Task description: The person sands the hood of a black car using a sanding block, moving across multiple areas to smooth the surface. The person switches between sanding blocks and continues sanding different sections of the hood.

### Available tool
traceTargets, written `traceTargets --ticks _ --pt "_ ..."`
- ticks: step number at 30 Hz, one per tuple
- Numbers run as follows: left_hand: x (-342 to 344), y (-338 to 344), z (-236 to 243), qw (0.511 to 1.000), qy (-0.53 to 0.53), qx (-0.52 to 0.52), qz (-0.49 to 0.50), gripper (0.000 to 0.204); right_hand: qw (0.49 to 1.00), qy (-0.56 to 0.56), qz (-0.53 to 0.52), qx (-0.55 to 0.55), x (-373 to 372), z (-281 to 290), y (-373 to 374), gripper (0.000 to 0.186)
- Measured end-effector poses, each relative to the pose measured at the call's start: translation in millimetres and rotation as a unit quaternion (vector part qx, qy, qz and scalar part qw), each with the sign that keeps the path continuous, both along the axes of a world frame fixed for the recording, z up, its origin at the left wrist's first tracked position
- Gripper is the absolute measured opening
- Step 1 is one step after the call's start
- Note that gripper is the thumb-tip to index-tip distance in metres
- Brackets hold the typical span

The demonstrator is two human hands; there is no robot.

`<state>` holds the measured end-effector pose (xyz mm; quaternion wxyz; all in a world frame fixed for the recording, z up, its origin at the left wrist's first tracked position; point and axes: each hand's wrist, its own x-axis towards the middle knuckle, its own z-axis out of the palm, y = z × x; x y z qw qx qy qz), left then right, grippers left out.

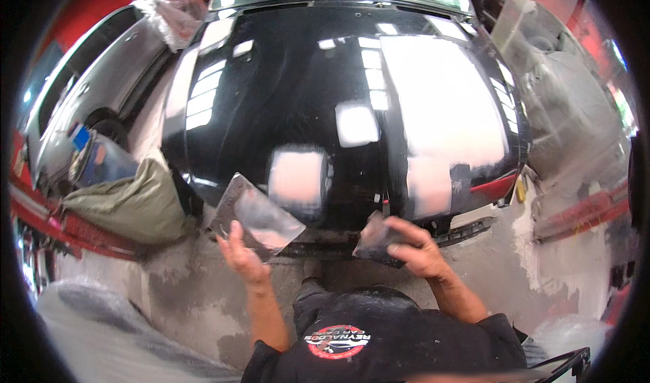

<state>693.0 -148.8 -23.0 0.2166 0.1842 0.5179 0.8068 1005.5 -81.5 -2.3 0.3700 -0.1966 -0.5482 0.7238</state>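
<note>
Plate held in my left hand by the hood, dark piece gripped in my right hand; slipping could scratch it.

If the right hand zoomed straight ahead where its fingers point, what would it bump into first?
Probably the black car hood, near its front. The right hand holds a small dark piece that might touch first, but depth is unclear.

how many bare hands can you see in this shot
2: the left hand, left of centre, holding a flat rectangular sheet; and the right hand, right of centre, holding a smaller dark piece. No others show.
</note>
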Motion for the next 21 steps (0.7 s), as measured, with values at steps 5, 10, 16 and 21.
traceTargets --ticks 5,10,16,21 --pt "-104 60 -25 0.955 -0.189 0.094 -0.209 0.034 0.960 0.002 -0.255 0.116 -10 68 50 0.070" --pt "-137 92 -42 0.881 -0.276 0.090 -0.374 0.035 0.623 -0.586 -0.167 0.491 -58 119 140 0.061" --pt "-127 106 -53 0.811 -0.365 0.101 -0.446 0.042 0.653 -0.641 -0.046 0.400 -114 113 212 0.061" --pt "-130 112 -57 0.812 -0.351 0.105 -0.454 0.044 0.623 -0.671 -0.058 0.398 -130 104 216 0.062"
